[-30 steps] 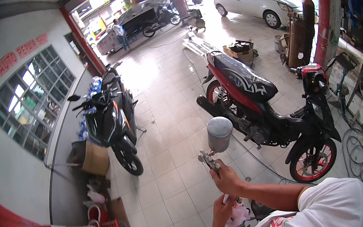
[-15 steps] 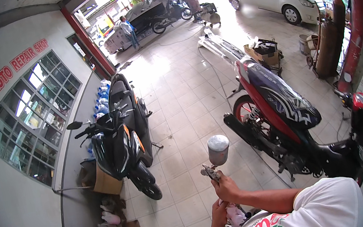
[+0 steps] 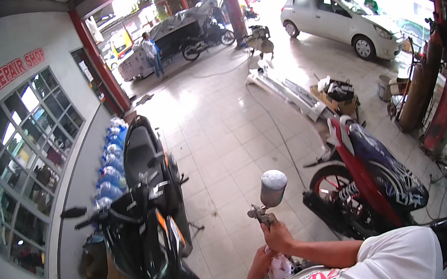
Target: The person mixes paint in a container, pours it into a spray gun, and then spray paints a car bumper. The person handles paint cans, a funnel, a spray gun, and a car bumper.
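My right hand (image 3: 278,238) is wrapped round the handle of a metal spray gun (image 3: 259,213). A grey cup with a pale lid (image 3: 274,188) sits on top of the gun, leaning a little to the right. Just below, my left hand (image 3: 262,263) is closed close to the bottom of the handle. A crumpled pink rag (image 3: 280,269) shows against it and seems to be in its grip; the fingertips are partly hidden. Both hands are held in front of my white shirt.
On the left stands a black scooter (image 3: 150,230), with blue-capped water bottles (image 3: 110,165) along the wall. A red and black motorcycle (image 3: 355,176) is at the right. A hose (image 3: 278,130) crosses the tiled floor. Farther off are a white car (image 3: 333,15) and a standing person (image 3: 152,53).
My view has moved forward and tilted up, so the black scooter looks nearer and the motorcycle sits farther right. Both hands keep their grip; the spray gun's cup leans slightly more to the right.
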Available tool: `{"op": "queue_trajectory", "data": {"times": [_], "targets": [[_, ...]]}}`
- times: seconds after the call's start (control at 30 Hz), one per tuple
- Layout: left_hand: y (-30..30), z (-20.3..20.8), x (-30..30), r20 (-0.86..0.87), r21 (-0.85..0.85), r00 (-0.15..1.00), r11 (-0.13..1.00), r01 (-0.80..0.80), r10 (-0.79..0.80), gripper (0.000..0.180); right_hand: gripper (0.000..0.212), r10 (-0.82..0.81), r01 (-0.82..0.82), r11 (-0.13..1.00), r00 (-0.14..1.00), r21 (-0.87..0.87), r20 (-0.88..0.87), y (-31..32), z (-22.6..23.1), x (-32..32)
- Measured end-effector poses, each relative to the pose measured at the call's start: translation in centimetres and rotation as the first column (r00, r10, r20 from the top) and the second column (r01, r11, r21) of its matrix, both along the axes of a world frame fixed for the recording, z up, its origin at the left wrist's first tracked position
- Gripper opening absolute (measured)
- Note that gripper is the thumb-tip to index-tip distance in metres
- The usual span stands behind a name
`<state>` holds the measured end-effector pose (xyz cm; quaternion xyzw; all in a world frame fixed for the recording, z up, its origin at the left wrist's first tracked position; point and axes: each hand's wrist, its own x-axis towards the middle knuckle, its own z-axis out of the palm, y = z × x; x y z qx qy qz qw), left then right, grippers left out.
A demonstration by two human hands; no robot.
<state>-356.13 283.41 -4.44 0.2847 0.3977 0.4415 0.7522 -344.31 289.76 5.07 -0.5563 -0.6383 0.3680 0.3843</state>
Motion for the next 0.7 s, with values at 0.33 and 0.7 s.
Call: {"op": "queue_trajectory", "data": {"times": [0.33,0.7], "targets": [[28.5,15.6,-15.9,-0.737,0.629,0.381,0.773,0.084,0.558,0.021,0.027,-0.076,0.076,0.996,0.997,0.054,-0.008,29.0,-2.3,-13.7],[61.4,42.4,-14.5,0.114,0.862,0.506,-0.339,0.378,0.855,0.027,0.024,0.183,-0.231,0.843,0.972,-0.486,-0.145,58.8,-15.7,-29.0]]}}
